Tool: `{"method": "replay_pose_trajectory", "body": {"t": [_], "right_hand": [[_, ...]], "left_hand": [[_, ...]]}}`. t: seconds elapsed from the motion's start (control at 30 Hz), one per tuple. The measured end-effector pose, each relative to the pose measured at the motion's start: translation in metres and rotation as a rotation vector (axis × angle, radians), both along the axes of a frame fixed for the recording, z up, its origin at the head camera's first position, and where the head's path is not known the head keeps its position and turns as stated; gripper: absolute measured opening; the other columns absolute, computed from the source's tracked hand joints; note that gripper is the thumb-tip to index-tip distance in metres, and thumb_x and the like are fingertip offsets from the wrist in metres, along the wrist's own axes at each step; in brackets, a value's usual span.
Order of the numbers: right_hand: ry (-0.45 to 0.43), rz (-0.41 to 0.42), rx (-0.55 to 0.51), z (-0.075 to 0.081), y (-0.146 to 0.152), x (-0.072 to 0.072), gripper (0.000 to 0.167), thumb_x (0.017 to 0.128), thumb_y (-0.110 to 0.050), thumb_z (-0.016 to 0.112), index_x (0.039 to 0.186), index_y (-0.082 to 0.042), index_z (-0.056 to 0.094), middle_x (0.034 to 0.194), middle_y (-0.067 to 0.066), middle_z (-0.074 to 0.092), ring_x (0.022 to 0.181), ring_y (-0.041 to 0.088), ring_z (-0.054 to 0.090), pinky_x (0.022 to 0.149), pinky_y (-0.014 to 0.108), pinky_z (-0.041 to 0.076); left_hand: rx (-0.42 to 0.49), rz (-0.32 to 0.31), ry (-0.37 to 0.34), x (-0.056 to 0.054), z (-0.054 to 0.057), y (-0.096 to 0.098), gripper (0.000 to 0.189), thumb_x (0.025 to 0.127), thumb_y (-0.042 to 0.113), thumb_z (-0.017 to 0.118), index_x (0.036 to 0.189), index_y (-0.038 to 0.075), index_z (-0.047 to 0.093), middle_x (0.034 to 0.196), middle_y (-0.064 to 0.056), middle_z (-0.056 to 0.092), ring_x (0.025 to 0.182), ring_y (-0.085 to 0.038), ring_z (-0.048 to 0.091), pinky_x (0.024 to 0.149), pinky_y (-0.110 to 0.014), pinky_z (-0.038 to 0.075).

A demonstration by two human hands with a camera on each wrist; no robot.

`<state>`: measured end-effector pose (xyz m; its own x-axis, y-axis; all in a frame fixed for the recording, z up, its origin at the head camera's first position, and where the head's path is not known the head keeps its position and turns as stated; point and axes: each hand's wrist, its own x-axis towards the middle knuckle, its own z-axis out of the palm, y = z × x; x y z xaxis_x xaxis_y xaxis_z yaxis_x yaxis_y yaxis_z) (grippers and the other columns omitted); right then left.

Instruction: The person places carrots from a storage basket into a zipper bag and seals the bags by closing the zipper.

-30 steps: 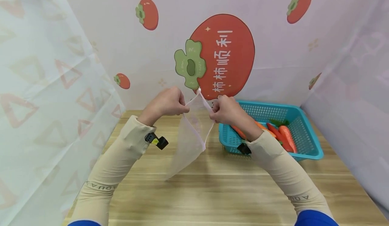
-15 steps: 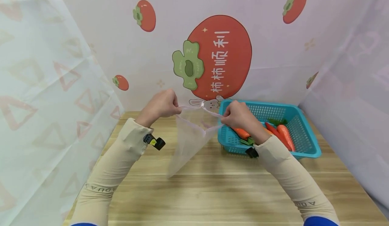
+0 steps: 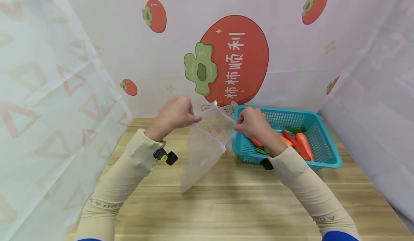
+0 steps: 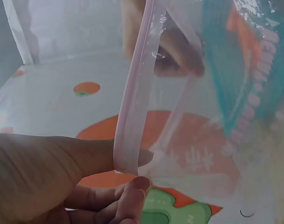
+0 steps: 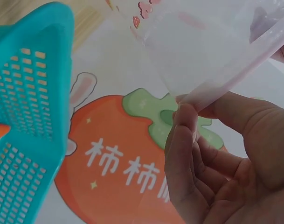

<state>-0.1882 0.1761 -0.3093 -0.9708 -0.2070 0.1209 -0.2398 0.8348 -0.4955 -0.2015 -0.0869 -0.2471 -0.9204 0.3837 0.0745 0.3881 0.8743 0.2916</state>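
Observation:
A translucent zip bag (image 3: 203,154) with a pink zip edge hangs between both hands above the table, its mouth spread apart. My left hand (image 3: 176,115) pinches one side of the rim between thumb and fingers; the left wrist view shows the thumb (image 4: 100,156) against the pink strip. My right hand (image 3: 253,126) pinches the opposite side of the rim, in front of the basket. Small printed figures and lettering show on the bag, and nothing is visible inside it. The bag's lower corner points down towards the table.
A turquoise basket (image 3: 333,154) stands at the right on the wooden table (image 3: 207,216). It holds carrots (image 3: 304,144), a red chili-like piece (image 3: 292,140) and green leaves. White printed cloth (image 3: 284,54) walls the back and both sides.
The right hand has moved to the right, drawing the bag's mouth wider than a second ago. Since half a second ago the left hand has shifted slightly right, and the mouth has narrowed a little.

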Motion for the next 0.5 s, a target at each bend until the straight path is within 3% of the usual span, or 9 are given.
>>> {"method": "replay_pose_trajectory", "body": {"t": [0.1, 0.23, 0.5], "right_hand": [[0.033, 0.015, -0.017, 0.003, -0.006, 0.001, 0.045, 0.089, -0.01, 0.069, 0.05, -0.017, 0.048, 0.049, -0.005, 0.034, 0.044, 0.012, 0.031, 0.049, 0.028, 0.027], [0.089, 0.024, -0.052, 0.009, -0.016, 0.005, 0.034, 0.087, -0.012, 0.07, 0.054, -0.015, 0.06, 0.05, -0.004, 0.045, 0.045, 0.014, 0.04, 0.048, 0.028, 0.03], [0.137, 0.069, -0.074, 0.018, -0.036, 0.015, 0.02, 0.086, -0.013, 0.074, 0.067, -0.013, 0.07, 0.065, 0.002, 0.064, 0.055, 0.018, 0.054, 0.052, 0.029, 0.043]], "left_hand": [[0.003, -0.017, 0.022, 0.007, 0.002, 0.007, 0.053, 0.086, 0.025, 0.071, 0.041, 0.02, 0.042, 0.043, 0.01, 0.032, 0.05, -0.009, 0.033, 0.051, -0.027, 0.027], [0.01, -0.006, 0.038, 0.012, 0.003, 0.013, 0.045, 0.085, 0.021, 0.07, 0.044, 0.018, 0.052, 0.044, 0.009, 0.04, 0.054, -0.012, 0.042, 0.051, -0.027, 0.031], [0.029, 0.008, 0.048, 0.007, -0.005, 0.017, 0.039, 0.085, 0.017, 0.072, 0.049, 0.015, 0.06, 0.047, 0.007, 0.048, 0.059, -0.015, 0.05, 0.053, -0.028, 0.037]]}}
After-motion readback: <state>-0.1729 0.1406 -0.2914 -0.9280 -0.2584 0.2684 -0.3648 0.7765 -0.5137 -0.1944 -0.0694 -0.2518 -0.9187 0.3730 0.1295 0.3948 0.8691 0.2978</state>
